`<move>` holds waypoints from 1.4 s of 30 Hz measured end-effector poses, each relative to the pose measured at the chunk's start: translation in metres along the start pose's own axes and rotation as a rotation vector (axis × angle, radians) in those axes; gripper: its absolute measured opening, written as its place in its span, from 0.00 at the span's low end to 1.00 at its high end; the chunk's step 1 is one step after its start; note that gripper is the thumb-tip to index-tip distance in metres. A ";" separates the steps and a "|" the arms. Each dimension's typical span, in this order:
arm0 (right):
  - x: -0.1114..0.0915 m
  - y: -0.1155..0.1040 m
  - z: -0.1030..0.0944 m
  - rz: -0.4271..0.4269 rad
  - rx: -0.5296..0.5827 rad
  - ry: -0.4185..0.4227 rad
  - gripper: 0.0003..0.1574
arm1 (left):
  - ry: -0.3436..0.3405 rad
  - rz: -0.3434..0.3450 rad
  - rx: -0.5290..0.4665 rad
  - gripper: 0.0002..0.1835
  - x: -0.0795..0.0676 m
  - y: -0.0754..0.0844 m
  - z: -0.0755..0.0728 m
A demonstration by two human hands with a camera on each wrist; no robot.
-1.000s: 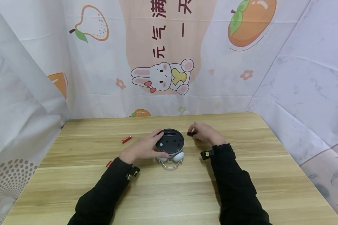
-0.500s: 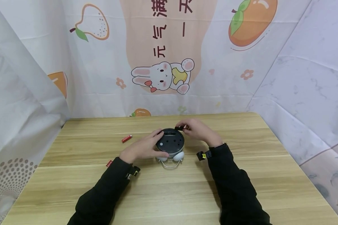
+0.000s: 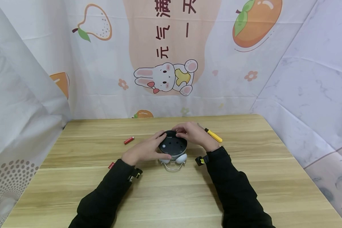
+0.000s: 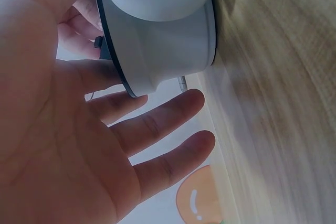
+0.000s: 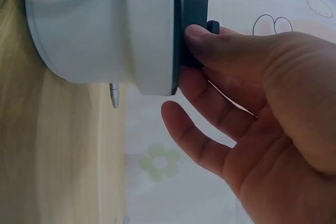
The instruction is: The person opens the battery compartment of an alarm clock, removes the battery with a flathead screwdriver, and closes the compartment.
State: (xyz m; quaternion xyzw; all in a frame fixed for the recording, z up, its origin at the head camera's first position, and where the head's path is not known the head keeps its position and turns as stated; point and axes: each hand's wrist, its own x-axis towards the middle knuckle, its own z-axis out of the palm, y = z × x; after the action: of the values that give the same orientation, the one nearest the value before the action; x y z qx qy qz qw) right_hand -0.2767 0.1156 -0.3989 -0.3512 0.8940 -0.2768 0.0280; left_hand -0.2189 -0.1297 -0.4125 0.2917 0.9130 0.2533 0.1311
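A twin-bell alarm clock lies face down on the table, its black back up and its white bells and wire handle towards me. My left hand holds it from the left, thumb near the bells and index finger at the far rim. In the left wrist view the other fingers spread out loosely. My right hand is over the far right of the clock's back. Between its thumb and fingers it pinches a small black battery cover, against the back in the right wrist view. Whether the cover is seated cannot be told.
A screwdriver with a yellow handle lies behind my right wrist. One red battery lies left of the clock. Another red battery shows partly beside my left sleeve. A printed curtain hangs behind the table.
My right hand has moved left from the table onto the clock's back, bringing the black cover with it. The screwdriver has come into sight. My left hand has stayed on the clock.
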 end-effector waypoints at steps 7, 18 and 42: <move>0.002 -0.001 0.002 0.013 -0.006 -0.024 0.14 | -0.004 0.000 -0.004 0.56 0.000 0.000 0.000; 0.005 0.003 0.007 0.026 0.000 -0.023 0.13 | 0.022 0.010 -0.064 0.59 0.000 0.000 0.001; 0.004 0.006 0.010 -0.056 0.007 -0.023 0.18 | 0.019 0.003 0.006 0.58 0.001 0.001 0.001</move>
State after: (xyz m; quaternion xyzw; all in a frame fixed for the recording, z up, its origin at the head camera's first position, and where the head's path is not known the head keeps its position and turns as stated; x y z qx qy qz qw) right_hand -0.2811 0.1117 -0.4101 -0.3793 0.8824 -0.2765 0.0316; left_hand -0.2186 -0.1285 -0.4128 0.2912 0.9145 0.2534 0.1213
